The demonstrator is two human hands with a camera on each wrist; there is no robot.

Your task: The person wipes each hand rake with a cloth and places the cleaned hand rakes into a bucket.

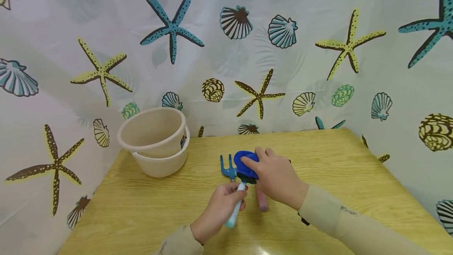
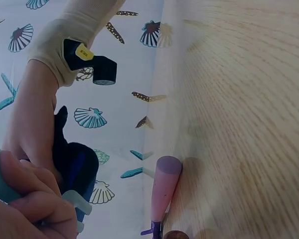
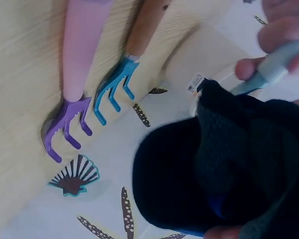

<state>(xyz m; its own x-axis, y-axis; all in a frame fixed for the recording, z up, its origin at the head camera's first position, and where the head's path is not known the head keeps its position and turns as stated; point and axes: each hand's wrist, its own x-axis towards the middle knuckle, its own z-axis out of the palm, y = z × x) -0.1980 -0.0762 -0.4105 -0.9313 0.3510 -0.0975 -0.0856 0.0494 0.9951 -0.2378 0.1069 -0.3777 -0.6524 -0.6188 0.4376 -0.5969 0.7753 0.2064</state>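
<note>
My left hand [image 1: 220,207] grips the pale blue handle [image 1: 234,212] of a hand tool, held tilted above the table. A blue cloth [image 1: 244,159] with a dark fuzzy side covers the tool's head, which is hidden. My right hand [image 1: 279,176] holds this cloth around the head from above. In the right wrist view the dark side of the cloth [image 3: 229,149] fills the lower right. Beneath the hands lie a purple hand rake [image 3: 72,122] with a pink handle [image 2: 166,186] and a blue hand rake [image 3: 117,84] with a wooden handle [image 3: 148,27].
Two cream buckets [image 1: 159,166], one nested in the other, stand at the table's back left. The wooden table [image 1: 354,176] meets a curtain [image 1: 219,58] printed with starfish and shells at its back and sides.
</note>
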